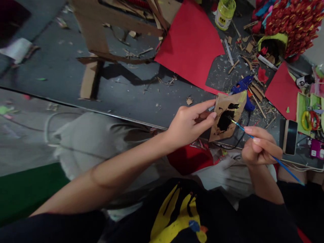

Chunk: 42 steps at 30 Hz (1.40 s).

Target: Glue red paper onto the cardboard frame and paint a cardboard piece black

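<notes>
My left hand pinches the left edge of a small piece of brown cardboard, holding it tilted at the table's front edge. Black paint covers a patch in the middle of the cardboard, with smaller black marks above it. In my right hand is a thin blue paintbrush, gripped between thumb and fingers. Its tip meets the black patch or hovers just over it; I cannot tell which. Behind the cardboard lies a blue glue gun, partly hidden.
Red paper lies beyond my hands, with cut cardboard strips to its left. A yellow paint jar stands at the back. Scraps litter the dark table. Scissors and a phone lie to the right.
</notes>
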Each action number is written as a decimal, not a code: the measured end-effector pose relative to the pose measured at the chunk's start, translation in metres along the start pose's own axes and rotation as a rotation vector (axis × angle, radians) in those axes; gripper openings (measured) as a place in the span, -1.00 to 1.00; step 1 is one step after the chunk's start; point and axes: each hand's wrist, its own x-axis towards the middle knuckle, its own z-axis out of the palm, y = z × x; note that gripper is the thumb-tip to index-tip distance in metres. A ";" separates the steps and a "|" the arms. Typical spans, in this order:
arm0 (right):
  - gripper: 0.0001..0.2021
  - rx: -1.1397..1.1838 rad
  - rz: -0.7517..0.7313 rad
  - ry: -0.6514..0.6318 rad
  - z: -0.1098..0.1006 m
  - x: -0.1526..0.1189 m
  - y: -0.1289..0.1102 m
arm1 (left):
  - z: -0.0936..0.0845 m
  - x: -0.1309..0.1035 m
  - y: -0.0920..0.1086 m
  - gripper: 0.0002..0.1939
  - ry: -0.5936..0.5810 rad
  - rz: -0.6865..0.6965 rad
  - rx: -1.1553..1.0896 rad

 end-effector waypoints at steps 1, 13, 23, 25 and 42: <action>-0.92 0.000 -0.011 -0.004 0.000 0.000 0.000 | 0.000 0.000 0.000 -0.61 0.004 -0.005 -0.002; -0.92 0.184 -0.038 -0.055 0.009 0.001 -0.008 | -0.006 0.009 0.004 -0.62 0.087 -0.170 -0.212; -0.90 0.189 0.013 -0.076 0.004 0.002 -0.004 | -0.014 0.015 -0.001 -0.66 0.145 -0.175 -0.231; -0.91 0.189 0.020 -0.078 0.003 0.003 -0.003 | -0.016 0.015 0.000 -0.67 0.160 -0.191 -0.236; -0.87 0.078 0.045 -0.007 0.002 0.003 0.007 | -0.013 0.007 0.003 -0.68 0.071 -0.048 -0.048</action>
